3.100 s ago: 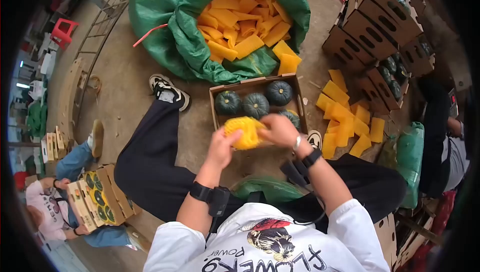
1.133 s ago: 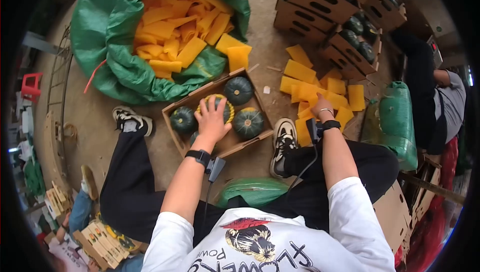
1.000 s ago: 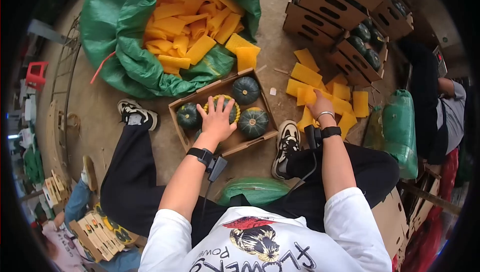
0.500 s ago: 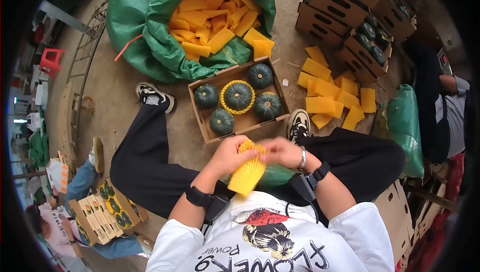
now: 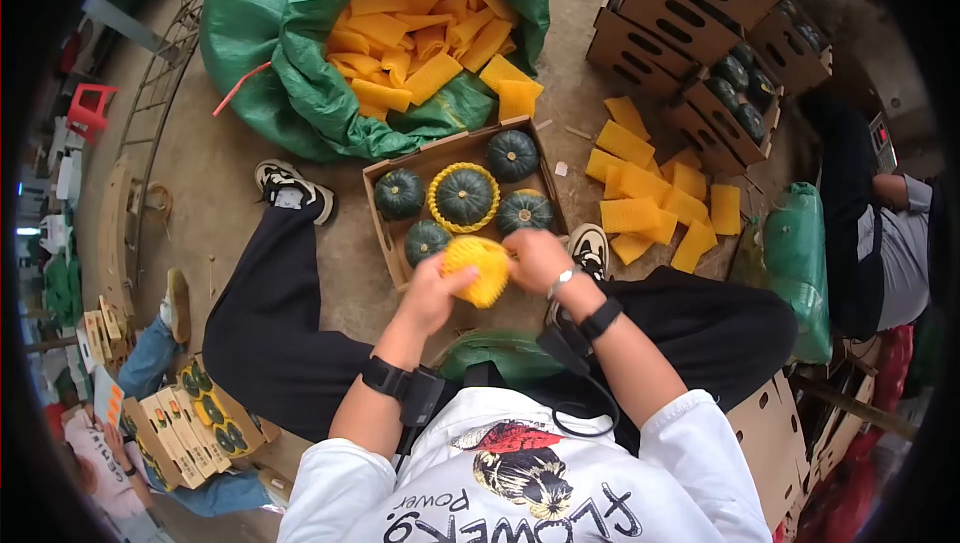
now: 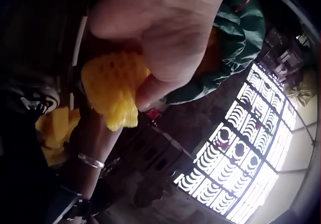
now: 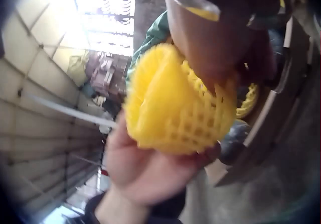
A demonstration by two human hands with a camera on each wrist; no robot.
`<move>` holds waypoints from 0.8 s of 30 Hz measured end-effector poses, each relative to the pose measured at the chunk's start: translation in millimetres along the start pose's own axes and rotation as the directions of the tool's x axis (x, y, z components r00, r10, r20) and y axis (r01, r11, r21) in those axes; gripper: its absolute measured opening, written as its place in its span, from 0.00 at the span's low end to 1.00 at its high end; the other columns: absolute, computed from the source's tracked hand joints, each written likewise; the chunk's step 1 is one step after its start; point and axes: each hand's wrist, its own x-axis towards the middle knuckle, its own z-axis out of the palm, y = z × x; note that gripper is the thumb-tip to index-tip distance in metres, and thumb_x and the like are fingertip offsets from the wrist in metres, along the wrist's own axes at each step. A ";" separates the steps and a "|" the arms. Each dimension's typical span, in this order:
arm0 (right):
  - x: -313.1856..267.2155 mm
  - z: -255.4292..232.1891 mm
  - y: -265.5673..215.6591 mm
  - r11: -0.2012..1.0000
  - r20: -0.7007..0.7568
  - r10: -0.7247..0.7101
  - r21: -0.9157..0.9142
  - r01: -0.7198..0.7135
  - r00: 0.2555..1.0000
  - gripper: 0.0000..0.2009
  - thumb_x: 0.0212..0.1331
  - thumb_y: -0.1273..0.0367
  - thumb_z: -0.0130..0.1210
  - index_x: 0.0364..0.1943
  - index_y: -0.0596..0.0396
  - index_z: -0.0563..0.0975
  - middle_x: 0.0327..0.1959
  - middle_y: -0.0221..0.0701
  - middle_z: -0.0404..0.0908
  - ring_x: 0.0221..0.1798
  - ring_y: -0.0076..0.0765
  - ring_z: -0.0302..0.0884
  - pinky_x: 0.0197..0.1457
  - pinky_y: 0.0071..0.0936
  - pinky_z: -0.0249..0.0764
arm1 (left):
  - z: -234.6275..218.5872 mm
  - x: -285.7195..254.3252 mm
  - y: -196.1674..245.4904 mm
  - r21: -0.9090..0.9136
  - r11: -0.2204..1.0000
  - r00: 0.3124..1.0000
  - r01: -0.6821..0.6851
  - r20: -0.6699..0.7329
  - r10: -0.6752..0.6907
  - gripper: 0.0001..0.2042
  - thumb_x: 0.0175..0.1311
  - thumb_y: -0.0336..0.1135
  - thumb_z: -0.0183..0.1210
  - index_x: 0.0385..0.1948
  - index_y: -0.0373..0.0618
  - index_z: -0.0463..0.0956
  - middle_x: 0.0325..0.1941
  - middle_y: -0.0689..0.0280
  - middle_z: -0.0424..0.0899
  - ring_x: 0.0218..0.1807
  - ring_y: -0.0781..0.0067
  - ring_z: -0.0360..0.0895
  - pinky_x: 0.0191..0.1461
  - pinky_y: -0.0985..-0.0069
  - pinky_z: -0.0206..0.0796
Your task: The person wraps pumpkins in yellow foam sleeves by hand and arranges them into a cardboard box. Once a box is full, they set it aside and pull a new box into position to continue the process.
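Observation:
Both hands hold a yellow foam net sleeve (image 5: 480,271) just in front of the cardboard box (image 5: 441,146). My left hand (image 5: 430,295) grips it from the left, thumb on top. My right hand (image 5: 541,261) pinches its right edge. In the right wrist view the net (image 7: 183,111) is spread wide, its opening facing left, with the left hand (image 7: 145,171) cupped beneath it. Inside the box sit several dark green pumpkins (image 5: 400,193). The middle pumpkin (image 5: 466,196) wears a yellow net (image 5: 433,205) around it.
Beyond the box stands a green sack (image 5: 270,63) full of flat yellow nets (image 5: 435,73). Loose nets (image 5: 635,213) lie on the floor to the right. Stacked boxes (image 5: 665,33) rise behind them. Another person (image 5: 100,453) sits at the left with boxes.
My left hand has left the netted pumpkin in the box, and my right hand the loose pile. Both hands now hold a net, moved forward from the lap and spread wider.

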 end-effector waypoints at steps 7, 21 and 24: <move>57.3 -1.7 12.4 0.862 -0.006 0.284 -0.437 -0.258 0.959 0.36 0.36 0.57 0.67 0.55 0.47 0.64 0.51 0.39 0.67 0.57 0.50 0.62 0.53 0.44 0.68 | -42.7 30.7 -11.5 0.721 0.693 0.834 0.006 -0.386 0.394 0.16 0.50 0.19 0.50 0.44 0.34 0.71 0.41 0.61 0.80 0.43 0.70 0.78 0.47 0.75 0.70; -14.8 5.9 4.7 0.243 -0.026 0.510 0.963 -0.115 0.860 0.14 0.62 0.64 0.49 0.42 0.61 0.78 0.30 0.30 0.81 0.35 0.24 0.77 0.41 0.21 0.72 | 23.5 -21.1 12.7 -0.199 0.980 0.995 -0.021 0.087 0.039 0.35 0.47 0.21 0.60 0.61 0.44 0.57 0.55 0.63 0.71 0.57 0.68 0.69 0.61 0.71 0.61; -30.2 18.5 -30.5 -0.302 0.327 0.242 0.920 -0.250 0.913 0.13 0.65 0.65 0.45 0.43 0.59 0.76 0.34 0.28 0.80 0.33 0.23 0.75 0.38 0.23 0.73 | 31.6 -32.5 14.2 -0.420 0.903 0.955 0.087 0.292 0.044 0.35 0.50 0.24 0.59 0.63 0.45 0.54 0.57 0.63 0.69 0.59 0.67 0.68 0.63 0.70 0.60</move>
